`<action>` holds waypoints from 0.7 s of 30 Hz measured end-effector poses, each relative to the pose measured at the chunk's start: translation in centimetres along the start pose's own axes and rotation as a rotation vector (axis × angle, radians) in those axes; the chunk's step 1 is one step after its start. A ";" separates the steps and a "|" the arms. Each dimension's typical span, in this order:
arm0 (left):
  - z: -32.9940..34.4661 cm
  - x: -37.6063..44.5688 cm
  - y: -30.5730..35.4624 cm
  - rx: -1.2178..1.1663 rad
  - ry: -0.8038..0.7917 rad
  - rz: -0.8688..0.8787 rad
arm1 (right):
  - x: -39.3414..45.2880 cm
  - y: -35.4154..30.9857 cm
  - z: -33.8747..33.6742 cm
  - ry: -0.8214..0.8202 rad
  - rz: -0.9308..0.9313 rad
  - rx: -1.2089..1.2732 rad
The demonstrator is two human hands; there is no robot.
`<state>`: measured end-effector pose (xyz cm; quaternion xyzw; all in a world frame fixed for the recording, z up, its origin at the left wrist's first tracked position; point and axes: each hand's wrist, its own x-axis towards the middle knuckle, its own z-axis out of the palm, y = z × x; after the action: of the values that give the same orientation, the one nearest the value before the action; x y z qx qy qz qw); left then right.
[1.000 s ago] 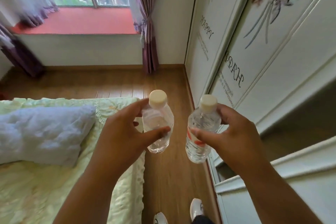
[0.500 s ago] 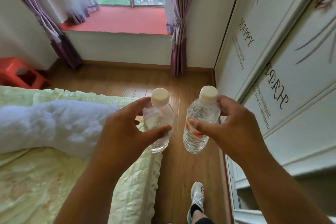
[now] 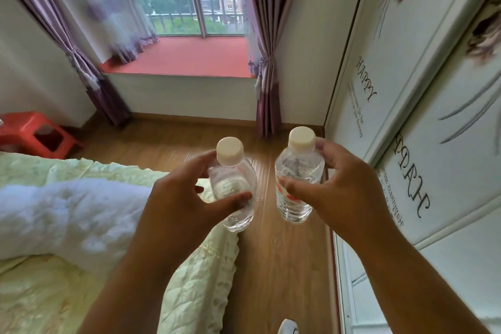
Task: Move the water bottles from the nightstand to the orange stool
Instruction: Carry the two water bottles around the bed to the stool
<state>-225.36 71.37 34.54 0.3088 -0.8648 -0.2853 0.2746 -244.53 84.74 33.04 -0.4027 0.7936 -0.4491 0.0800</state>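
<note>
Stool [image 3: 35,134] far left, beyond bed [image 3: 67,293].

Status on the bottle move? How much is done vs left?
Done: both bottles are picked up, none visible on any surface. In hand: the left hand grips the unlabelled bottle, the right hand grips the red-labelled bottle, both upright and capped, carried over the wooden floor beside the bed. Left: reach the orange stool at far left beyond the bed and set both down; nothing is visibly on it yet.

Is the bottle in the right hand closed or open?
Closed. A white cap sits on the neck of the bottle held in the right hand.
</note>
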 end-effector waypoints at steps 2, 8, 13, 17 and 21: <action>1.2 0.9 0.4 -0.005 -0.016 0.001 | 1.0 0.9 -0.8 -0.004 0.001 -0.007; 4.0 4.4 1.8 -0.024 -0.055 0.030 | 3.2 3.3 -3.1 0.005 0.014 -0.018; 6.7 8.4 2.1 -0.037 -0.089 0.066 | 5.3 5.5 -4.1 0.036 0.046 -0.053; 8.7 11.7 1.6 -0.057 -0.138 0.097 | 7.4 6.9 -4.5 0.053 0.080 -0.099; 10.4 16.0 0.7 -0.068 -0.155 0.140 | 10.6 8.1 -4.2 0.081 0.115 -0.145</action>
<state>-242.95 64.13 32.68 0.2152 -0.8926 -0.3177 0.2366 -258.21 82.16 31.64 -0.3427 0.8485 -0.4008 0.0442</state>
